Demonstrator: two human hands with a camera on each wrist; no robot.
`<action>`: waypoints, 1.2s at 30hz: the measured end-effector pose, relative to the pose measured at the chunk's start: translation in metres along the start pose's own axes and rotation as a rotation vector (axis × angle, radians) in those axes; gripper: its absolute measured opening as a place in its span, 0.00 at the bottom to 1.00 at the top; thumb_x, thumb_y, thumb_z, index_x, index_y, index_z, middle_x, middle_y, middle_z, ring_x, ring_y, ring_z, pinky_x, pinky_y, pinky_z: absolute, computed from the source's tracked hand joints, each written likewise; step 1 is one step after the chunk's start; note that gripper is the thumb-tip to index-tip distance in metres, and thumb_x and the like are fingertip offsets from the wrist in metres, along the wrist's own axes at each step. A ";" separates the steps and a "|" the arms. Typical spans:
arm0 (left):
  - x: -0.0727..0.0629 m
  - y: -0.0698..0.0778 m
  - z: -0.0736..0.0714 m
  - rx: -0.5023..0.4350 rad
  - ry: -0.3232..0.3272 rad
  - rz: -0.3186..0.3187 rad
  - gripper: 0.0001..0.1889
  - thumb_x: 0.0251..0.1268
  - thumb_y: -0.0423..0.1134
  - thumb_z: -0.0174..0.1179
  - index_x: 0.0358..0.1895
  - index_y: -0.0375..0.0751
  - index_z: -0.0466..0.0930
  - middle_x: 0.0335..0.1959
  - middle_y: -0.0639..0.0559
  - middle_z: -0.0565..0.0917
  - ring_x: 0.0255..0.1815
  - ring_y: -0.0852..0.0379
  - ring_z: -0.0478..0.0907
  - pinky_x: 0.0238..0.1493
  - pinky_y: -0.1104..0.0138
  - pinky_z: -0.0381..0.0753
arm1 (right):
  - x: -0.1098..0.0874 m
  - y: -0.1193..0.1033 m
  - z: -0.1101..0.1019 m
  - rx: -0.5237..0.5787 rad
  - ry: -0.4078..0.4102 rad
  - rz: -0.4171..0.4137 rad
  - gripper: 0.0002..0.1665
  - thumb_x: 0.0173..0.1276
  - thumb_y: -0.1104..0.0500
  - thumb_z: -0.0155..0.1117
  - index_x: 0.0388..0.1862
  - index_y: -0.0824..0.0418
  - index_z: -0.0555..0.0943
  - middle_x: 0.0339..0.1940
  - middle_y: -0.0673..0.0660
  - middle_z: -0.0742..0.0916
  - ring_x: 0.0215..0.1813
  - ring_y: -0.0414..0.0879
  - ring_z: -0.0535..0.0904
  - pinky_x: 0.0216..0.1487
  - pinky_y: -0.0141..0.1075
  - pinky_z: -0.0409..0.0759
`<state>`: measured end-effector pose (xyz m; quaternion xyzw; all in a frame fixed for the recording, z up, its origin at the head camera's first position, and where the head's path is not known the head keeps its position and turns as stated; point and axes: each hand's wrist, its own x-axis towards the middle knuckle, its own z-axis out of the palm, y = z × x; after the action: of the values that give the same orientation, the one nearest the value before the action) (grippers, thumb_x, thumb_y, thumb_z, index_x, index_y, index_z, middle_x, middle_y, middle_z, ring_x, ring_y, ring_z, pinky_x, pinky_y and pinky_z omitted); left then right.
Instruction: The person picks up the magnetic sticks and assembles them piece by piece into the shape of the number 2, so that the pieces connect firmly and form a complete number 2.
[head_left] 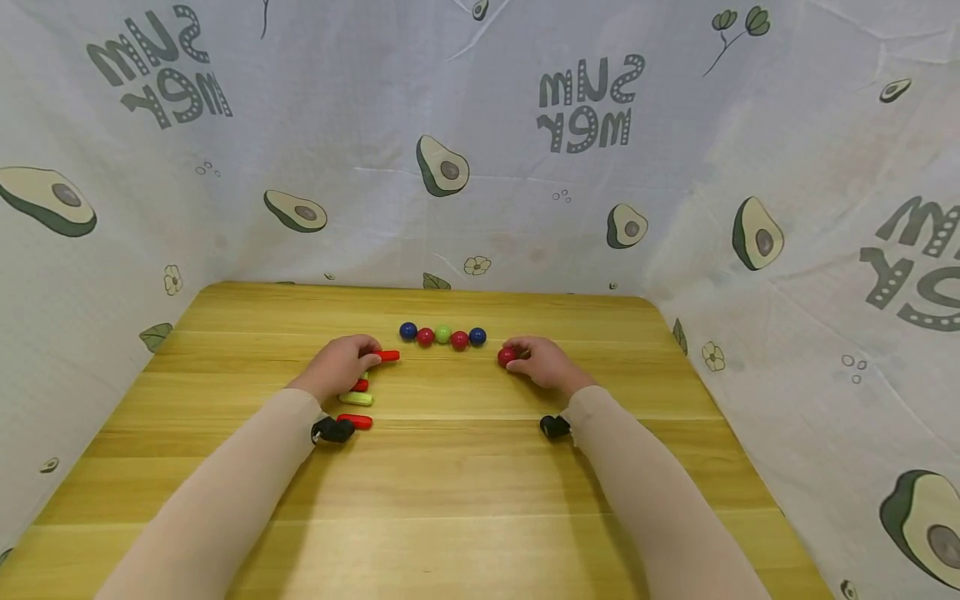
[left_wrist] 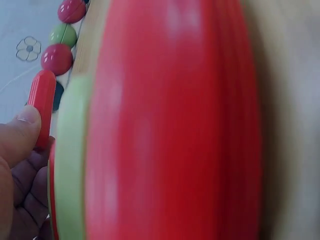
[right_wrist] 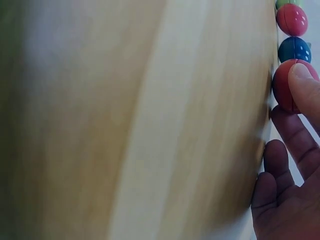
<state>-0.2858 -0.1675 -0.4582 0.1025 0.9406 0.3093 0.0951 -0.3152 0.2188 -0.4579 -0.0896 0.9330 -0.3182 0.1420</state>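
Observation:
My left hand (head_left: 336, 365) pinches a short ribbed red plastic rod (head_left: 388, 356) between thumb and fingers; its free end points right, toward the balls. My right hand (head_left: 547, 365) grips a glossy red ball (head_left: 506, 357) with thumb and fingertips. Between the hands, slightly farther back, lies a curved row of balls: a blue ball (head_left: 408, 331), a red ball (head_left: 425, 337), a green ball (head_left: 443, 333), another red ball (head_left: 460, 340) and another blue ball (head_left: 477, 337). The gripped ball sits right of this row, apart from it.
Beneath the left hand and wrist lie a red rod (head_left: 360, 386), a pale green rod (head_left: 356, 399) and another red rod (head_left: 355, 422). The wooden table (head_left: 450, 500) meets a printed cloth (head_left: 510, 225) at its back and sides.

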 end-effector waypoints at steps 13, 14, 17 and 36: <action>0.010 0.027 0.018 0.020 0.028 0.063 0.11 0.81 0.45 0.59 0.56 0.45 0.84 0.51 0.47 0.86 0.48 0.47 0.78 0.63 0.50 0.78 | -0.005 -0.008 0.000 -0.004 -0.023 -0.016 0.24 0.77 0.56 0.68 0.69 0.58 0.80 0.62 0.63 0.85 0.60 0.56 0.80 0.71 0.52 0.75; 0.011 0.029 0.019 0.016 0.027 0.063 0.11 0.81 0.45 0.59 0.56 0.44 0.83 0.51 0.47 0.86 0.49 0.46 0.78 0.63 0.50 0.78 | -0.005 -0.008 0.000 -0.008 -0.023 -0.018 0.24 0.77 0.56 0.68 0.69 0.58 0.80 0.61 0.62 0.85 0.60 0.56 0.80 0.71 0.52 0.76; 0.012 0.034 0.023 0.003 0.023 0.059 0.13 0.82 0.45 0.58 0.58 0.44 0.83 0.54 0.45 0.86 0.50 0.46 0.78 0.64 0.50 0.78 | -0.005 -0.008 0.001 -0.012 -0.021 -0.018 0.24 0.77 0.56 0.68 0.69 0.58 0.80 0.61 0.62 0.85 0.60 0.56 0.80 0.71 0.51 0.76; 0.027 0.063 0.048 -0.004 0.026 0.113 0.14 0.81 0.45 0.59 0.60 0.45 0.83 0.53 0.46 0.86 0.50 0.47 0.79 0.64 0.51 0.79 | -0.006 -0.010 0.004 0.005 -0.033 0.002 0.25 0.77 0.55 0.68 0.70 0.56 0.80 0.63 0.61 0.85 0.60 0.56 0.79 0.73 0.52 0.74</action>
<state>-0.2916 -0.0843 -0.4613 0.1511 0.9339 0.3173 0.0655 -0.3074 0.2103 -0.4537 -0.0935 0.9298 -0.3191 0.1580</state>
